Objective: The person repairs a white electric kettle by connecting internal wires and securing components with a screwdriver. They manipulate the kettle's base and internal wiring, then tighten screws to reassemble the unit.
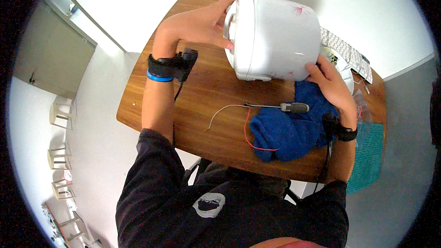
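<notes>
A white rice cooker (pixel 280 36) with pink flower prints is tipped on its side between my hands, its lid toward the left. My left hand (pixel 206 24) is closed round the lid end by the handle, thumb and fingers spread across it. The base end is gripped by my right hand (pixel 331 81), with the thumb on the cooker's side and the other fingers partly hidden. Below the cooker lies a crumpled blue cloth (pixel 285 133). A screwdriver (pixel 295 107) with a grey handle rests by the cloth, near a pale wire (pixel 220 112) and a red wire (pixel 246 135).
The wooden table (pixel 206 82) meets a white wall at the back. A white keyboard (pixel 349 53) sits at the far right. Along the right edge are a clear plastic bag (pixel 366 110) and a green mat (pixel 370 156). Stools (pixel 59 158) stand off to the left.
</notes>
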`<state>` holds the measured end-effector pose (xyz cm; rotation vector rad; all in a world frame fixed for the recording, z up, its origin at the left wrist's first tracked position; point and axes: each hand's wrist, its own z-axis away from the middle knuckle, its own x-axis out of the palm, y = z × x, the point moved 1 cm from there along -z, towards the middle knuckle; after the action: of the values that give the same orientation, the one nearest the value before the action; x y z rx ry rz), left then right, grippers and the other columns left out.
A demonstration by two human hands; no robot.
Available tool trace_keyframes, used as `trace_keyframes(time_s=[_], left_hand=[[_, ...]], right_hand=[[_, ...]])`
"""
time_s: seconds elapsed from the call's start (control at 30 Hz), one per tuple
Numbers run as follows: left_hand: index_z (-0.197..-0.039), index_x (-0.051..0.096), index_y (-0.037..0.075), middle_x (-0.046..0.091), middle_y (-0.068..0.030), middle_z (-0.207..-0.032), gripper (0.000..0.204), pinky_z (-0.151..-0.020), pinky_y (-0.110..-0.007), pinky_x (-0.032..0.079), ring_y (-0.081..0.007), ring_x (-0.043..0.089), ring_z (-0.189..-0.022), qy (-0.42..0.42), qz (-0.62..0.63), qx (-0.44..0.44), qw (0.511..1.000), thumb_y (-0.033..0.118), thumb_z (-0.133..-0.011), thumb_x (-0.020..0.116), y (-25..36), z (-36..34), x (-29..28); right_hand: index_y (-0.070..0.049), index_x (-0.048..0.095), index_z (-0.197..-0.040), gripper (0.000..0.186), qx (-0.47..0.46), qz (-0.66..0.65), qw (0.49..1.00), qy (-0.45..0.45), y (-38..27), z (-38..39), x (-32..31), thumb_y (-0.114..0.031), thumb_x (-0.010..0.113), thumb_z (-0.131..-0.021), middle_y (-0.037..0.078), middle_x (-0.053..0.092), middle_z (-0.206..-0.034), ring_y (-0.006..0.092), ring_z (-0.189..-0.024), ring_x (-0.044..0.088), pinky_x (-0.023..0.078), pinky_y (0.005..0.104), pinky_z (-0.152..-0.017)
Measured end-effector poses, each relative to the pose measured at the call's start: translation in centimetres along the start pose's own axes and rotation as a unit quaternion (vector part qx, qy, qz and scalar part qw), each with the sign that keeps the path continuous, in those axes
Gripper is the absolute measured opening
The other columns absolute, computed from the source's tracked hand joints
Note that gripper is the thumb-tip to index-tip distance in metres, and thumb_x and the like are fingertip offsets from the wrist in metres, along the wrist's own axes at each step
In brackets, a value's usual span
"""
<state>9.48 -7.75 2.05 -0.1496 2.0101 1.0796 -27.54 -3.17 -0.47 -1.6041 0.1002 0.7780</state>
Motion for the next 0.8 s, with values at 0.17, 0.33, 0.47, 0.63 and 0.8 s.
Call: trace_keyframes(time_s=[0.17,0.33,0.47,0.63,0.8], left_hand=[[-0.163,0.024,0.009,0.067,-0.0197,-0.122,0.099,-0.090,-0.040,0.057,-0.0292,0.069,-0.105,0.013,-0.028,-0.024,0.999,0.011,-0.082,0.081,-3.2,-1.2,1.0],[-0.160,0.034,0.008,0.061,-0.0169,-0.138,0.082,-0.095,-0.037,0.057,-0.0230,0.068,-0.110,0.040,-0.002,-0.097,0.995,0.007,-0.089,0.074,-3.9,-2.0,1.1],[-0.131,0.065,0.003,0.074,-0.0177,-0.094,0.042,-0.079,-0.038,0.058,-0.0276,0.074,-0.087,0.129,-0.077,-0.090,0.985,0.019,-0.093,0.069,-4.8,-2.6,1.3],[-0.109,0.076,-0.001,0.075,-0.0188,-0.083,0.027,-0.075,-0.040,0.058,-0.0296,0.074,-0.076,0.175,-0.117,-0.104,0.972,0.019,-0.093,0.070,-3.8,-3.1,1.6],[-0.105,0.078,0.000,0.075,-0.0217,-0.085,0.026,-0.075,-0.042,0.057,-0.0318,0.074,-0.074,0.196,-0.175,-0.108,0.959,0.021,-0.092,0.070,-4.1,-3.4,1.8]], right_hand=[[-0.006,0.048,-0.150,0.045,-0.001,-0.004,1.000,0.018,0.8,-0.5,0.1,-0.026,0.053,-0.110,0.012,0.067,-0.125,0.0175,-0.103,0.065,0.056,0.0344,-0.088],[-0.006,0.049,-0.149,0.044,-0.012,0.012,0.999,0.030,1.1,-0.4,0.1,-0.027,0.051,-0.111,0.011,0.067,-0.125,0.0168,-0.102,0.064,0.056,0.0335,-0.087],[-0.006,0.050,-0.148,0.043,-0.005,0.007,1.000,0.029,0.1,-0.1,0.5,-0.028,0.051,-0.111,0.011,0.066,-0.123,0.0163,-0.099,0.062,0.055,0.0331,-0.088],[-0.006,0.049,-0.148,0.043,-0.012,0.006,1.000,0.011,0.8,0.0,0.2,-0.028,0.051,-0.111,0.010,0.065,-0.123,0.0153,-0.100,0.061,0.054,0.0325,-0.090],[-0.003,0.051,-0.145,0.042,-0.031,0.030,0.999,0.004,-0.3,0.2,0.6,-0.027,0.050,-0.111,0.014,0.067,-0.118,0.0182,-0.098,0.062,0.053,0.0356,-0.089]])
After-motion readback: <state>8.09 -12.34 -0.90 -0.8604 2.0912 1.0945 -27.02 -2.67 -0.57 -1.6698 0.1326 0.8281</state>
